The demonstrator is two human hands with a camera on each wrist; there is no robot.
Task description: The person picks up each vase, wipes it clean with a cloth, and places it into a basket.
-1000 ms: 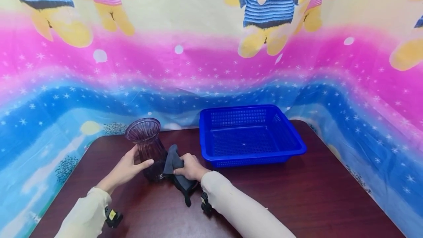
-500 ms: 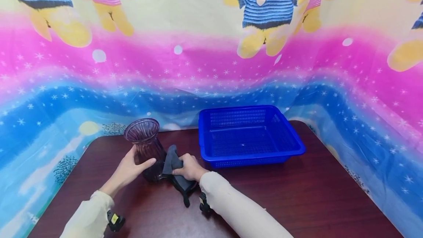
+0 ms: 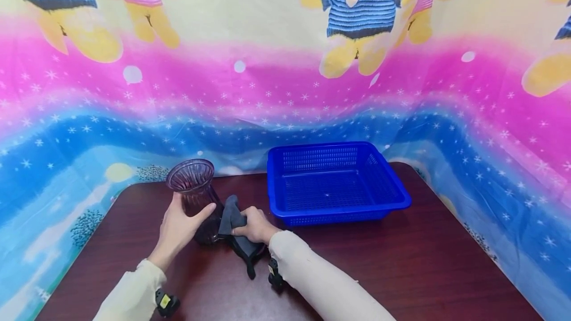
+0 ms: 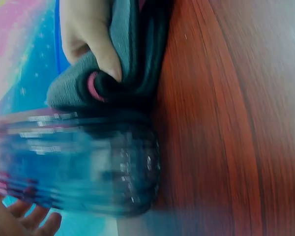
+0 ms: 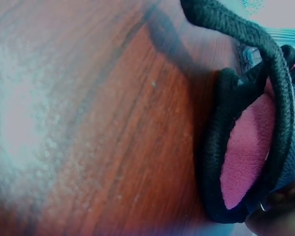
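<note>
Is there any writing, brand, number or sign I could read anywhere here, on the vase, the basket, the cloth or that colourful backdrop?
None: no readable text in any view.
Vase, held by the left hand: ribbed glass, no label.
Basket: plain blue mesh, no brand visible.
Cloth, gripped by the right hand: no tag visible.
Backdrop: only bear pictures and stars, no words.
Yellow patch on the left wrist device: too small to read.

left wrist | vase [image 4: 83,164] on its side across table [image 4: 226,123] | right hand [image 4: 86,29] presses grey cloth [image 4: 123,54] onto it

Bright, even light; wrist views blurry (esp. edges)
</note>
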